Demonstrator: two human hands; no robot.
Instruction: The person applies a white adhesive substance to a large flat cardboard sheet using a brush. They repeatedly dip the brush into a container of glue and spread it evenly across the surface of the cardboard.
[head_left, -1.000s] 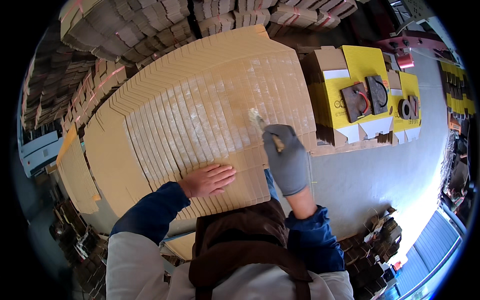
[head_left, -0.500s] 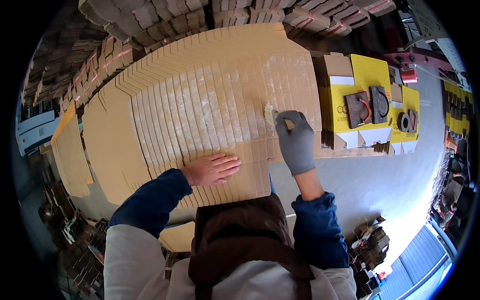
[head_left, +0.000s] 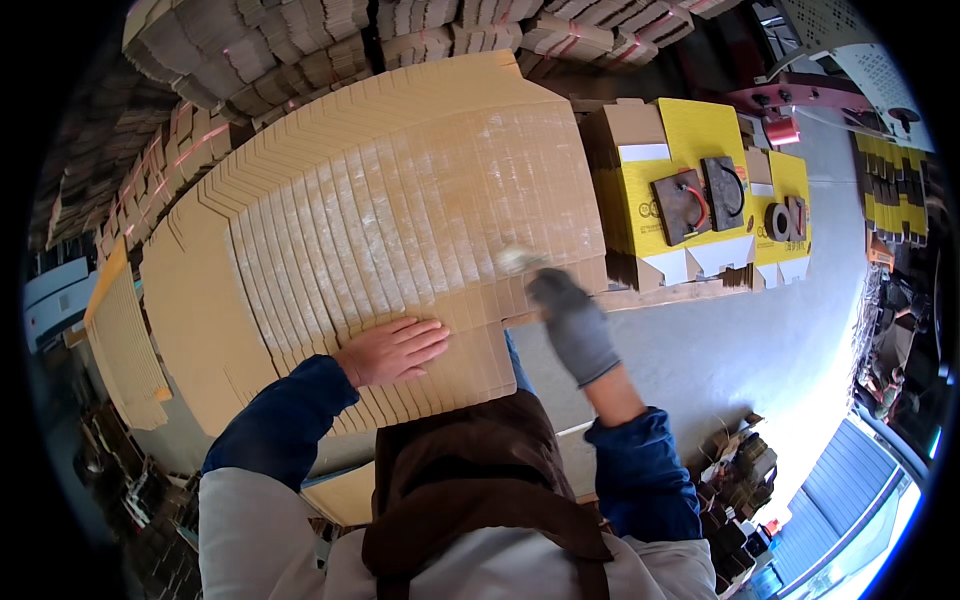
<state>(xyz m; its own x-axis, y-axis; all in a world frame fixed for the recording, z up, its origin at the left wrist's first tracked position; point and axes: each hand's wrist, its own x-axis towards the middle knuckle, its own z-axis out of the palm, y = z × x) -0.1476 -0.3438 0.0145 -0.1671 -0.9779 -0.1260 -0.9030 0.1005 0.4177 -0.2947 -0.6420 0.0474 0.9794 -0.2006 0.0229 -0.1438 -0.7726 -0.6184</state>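
Observation:
A fan of overlapping brown cardboard sheets spreads in front of me, with whitish smears along the exposed strips. My left hand, bare, lies flat on the near part of the sheets, fingers stretched out to the right. My right hand wears a grey glove and is closed around a brush whose handle the glove hides. The pale bristles of the brush are at the right-hand sheets, blurred by motion; I cannot tell whether they touch.
Right of the sheets stand yellow-and-brown cardboard stacks, topped by two dark blocks with handles and a roll of dark tape. Bundled cardboard is piled along the back. Another fanned stack leans at the left.
My right hand has swept the brush toward me over the right-hand sheets. My left hand stays flat in place. The whole view has shifted slightly to the right.

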